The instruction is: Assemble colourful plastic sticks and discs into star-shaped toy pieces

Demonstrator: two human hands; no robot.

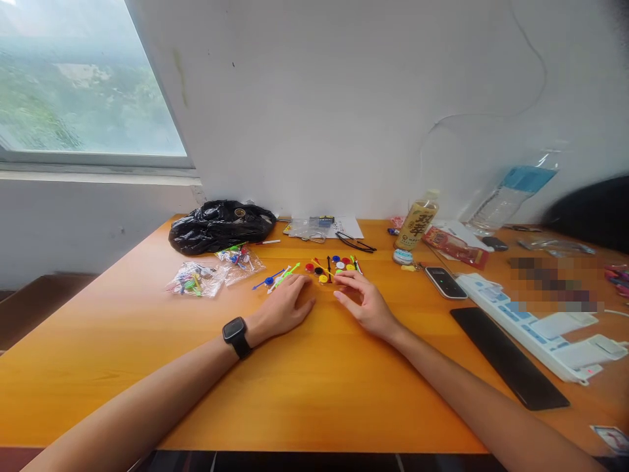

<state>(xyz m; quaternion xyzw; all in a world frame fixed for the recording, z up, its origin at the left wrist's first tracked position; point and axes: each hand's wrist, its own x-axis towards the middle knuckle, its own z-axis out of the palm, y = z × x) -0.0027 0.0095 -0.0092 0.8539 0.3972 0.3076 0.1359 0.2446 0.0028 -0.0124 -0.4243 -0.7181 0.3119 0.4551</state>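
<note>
My left hand (287, 303), with a black watch (234, 331) on its wrist, rests on the table with the thumb apart from the fingers. Its fingertips are beside green, white and blue arrow-shaped plastic pieces (269, 280). Opposite it, my right hand (367, 303) is half curled, with a gap between thumb and fingers. A yellow arrow (323, 269) ends close to its fingertips; whether they touch it I cannot tell. Around it lie a red disc (309, 267), a yellow disc (323, 279), a black arrow (329, 267) and several other coloured discs, partly behind the right fingers.
Two clear bags of small parts (196, 278) lie left, before a black plastic bag (221, 226). To the right are a tea bottle (417, 221), a phone (445, 282), a white power strip (521, 328) and a dark flat slab (508, 357). A tall clear bottle (514, 193) stands farther back.
</note>
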